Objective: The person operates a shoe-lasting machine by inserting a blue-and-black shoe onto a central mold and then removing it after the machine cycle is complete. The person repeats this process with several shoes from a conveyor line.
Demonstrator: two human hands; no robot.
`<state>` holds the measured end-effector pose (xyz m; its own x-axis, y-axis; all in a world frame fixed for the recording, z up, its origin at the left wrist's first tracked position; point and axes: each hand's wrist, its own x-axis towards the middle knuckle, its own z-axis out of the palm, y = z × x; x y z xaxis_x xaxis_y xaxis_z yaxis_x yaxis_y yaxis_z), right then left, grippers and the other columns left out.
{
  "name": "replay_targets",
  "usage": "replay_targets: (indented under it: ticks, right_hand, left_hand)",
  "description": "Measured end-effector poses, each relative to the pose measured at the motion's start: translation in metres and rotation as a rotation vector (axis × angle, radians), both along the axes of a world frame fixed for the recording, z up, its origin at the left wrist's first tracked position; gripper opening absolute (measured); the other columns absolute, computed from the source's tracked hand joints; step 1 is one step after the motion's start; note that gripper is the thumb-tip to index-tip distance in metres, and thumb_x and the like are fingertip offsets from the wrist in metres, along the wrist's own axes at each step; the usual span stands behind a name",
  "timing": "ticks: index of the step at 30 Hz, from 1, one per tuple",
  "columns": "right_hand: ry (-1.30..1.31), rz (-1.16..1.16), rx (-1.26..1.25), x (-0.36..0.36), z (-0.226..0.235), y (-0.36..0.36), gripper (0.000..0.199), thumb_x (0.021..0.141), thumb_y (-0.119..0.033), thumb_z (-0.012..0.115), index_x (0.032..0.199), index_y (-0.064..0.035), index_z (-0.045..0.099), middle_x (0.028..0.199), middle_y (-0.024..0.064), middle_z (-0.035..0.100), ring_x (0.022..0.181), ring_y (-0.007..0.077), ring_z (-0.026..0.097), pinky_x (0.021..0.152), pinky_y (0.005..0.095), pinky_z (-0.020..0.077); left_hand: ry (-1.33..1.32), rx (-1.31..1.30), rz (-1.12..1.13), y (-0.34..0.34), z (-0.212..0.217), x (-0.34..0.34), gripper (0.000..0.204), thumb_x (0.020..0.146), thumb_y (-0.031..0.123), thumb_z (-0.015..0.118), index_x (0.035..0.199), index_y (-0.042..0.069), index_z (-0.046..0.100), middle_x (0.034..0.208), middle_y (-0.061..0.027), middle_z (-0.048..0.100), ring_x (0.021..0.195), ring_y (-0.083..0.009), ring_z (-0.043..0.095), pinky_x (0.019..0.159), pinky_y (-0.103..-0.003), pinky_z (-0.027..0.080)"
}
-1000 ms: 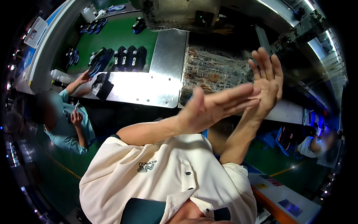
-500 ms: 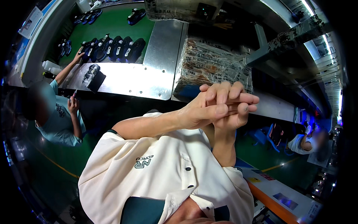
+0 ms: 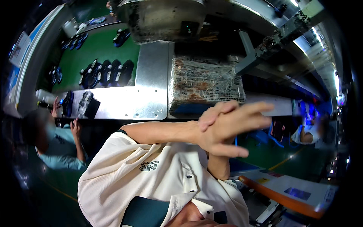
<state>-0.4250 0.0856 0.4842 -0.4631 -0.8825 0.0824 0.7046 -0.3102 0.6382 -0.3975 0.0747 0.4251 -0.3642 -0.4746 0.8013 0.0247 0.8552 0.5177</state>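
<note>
Roughly at centre, brings both hands together in mid-air. Reaches in from 9 o'clock with a bare forearm and spreads the left hand (image 3: 227, 130) wide, fingers apart and pointing toward 3 o'clock, thumb low, gripping nothing. Comes up from 6 o'clock with the other forearm and sets the right hand (image 3: 212, 114) behind the left, touching it; shows only a few bent fingers (image 3: 223, 108) over the left hand's upper edge, so cannot tell how far open that hand is or whether anything sits in it. Wears a cream shirt (image 3: 151, 181) that fills the 6 to 7 o'clock part of the view. Faces, just beyond the hands at 12 o'clock, a film-wrapped block (image 3: 206, 81) resting on a steel bench (image 3: 151, 94), near the fingertips but not touched. Looks past the bench, at 10 to 11 o'clock, onto a green belt (image 3: 98, 49) carrying rows of dark shoes (image 3: 109, 72), and at 12 o'clock onto a grey machine housing (image 3: 162, 17). Shares the line with a seated co-worker (image 3: 56, 151) at 9 o'clock in a pale blue top, one hand raised to a dark shoe part (image 3: 86, 106) at the bench's left end. Takes in another person (image 3: 304, 134) at 3 o'clock, well apart, and an orange-edged table (image 3: 280, 196) at 4 to 5 o'clock.
</note>
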Motion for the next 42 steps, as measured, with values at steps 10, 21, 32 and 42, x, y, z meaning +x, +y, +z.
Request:
replay_targets:
  ticks: [10,21,32,42]
  right_hand:
    - [1.264,-1.745,0.175,-0.056,0.032,-0.011,0.061,0.087,-0.053,0.046,0.118,0.0001,0.042,0.114,0.0096,0.050,0.102,0.0240,0.049,0.098,0.0441,0.0331]
    - [2.328,-2.160,0.193,0.036,0.082,-0.257,0.049,0.069,-0.007,0.074,0.115,-0.0020,0.057,0.121,0.0129,0.057,0.112,0.0268,0.053,0.096,0.0368,0.0404]
    - [2.855,-0.213,-0.066,0.110,0.090,-0.438,0.045,0.077,-0.013,0.069,0.118,0.0012,0.056,0.101,0.0051,0.062,0.078,0.0085,0.056,0.068,0.0216,0.0458]
    - [2.859,-0.554,-0.001,0.092,0.048,-0.417,0.030,0.077,-0.019,0.070,0.101,-0.0005,0.065,0.088,0.0013,0.064,0.078,0.0099,0.056,0.076,0.0237,0.0425]
  left_hand:
    - [0.490,0.836,-0.487,-0.081,-0.045,0.047,0.067,0.092,0.052,0.039,0.142,0.008,0.029,0.144,-0.0114,0.032,0.133,-0.0266,0.031,0.111,-0.044,0.015]
    - [0.259,0.374,-0.283,-0.101,-0.055,0.145,0.071,0.089,0.043,0.051,0.139,-0.001,0.029,0.144,-0.0226,0.027,0.135,-0.0334,0.027,0.111,-0.043,0.012]
    - [0.173,0.344,-0.213,-0.102,-0.133,0.089,0.035,0.084,0.014,0.060,0.115,0.000,0.050,0.126,-0.0174,0.046,0.114,-0.0327,0.048,0.106,-0.047,0.030]
    - [0.169,0.407,-0.178,-0.113,-0.130,0.100,0.020,0.072,0.012,0.071,0.085,0.002,0.060,0.096,-0.0099,0.059,0.100,-0.0279,0.055,0.099,-0.043,0.038]
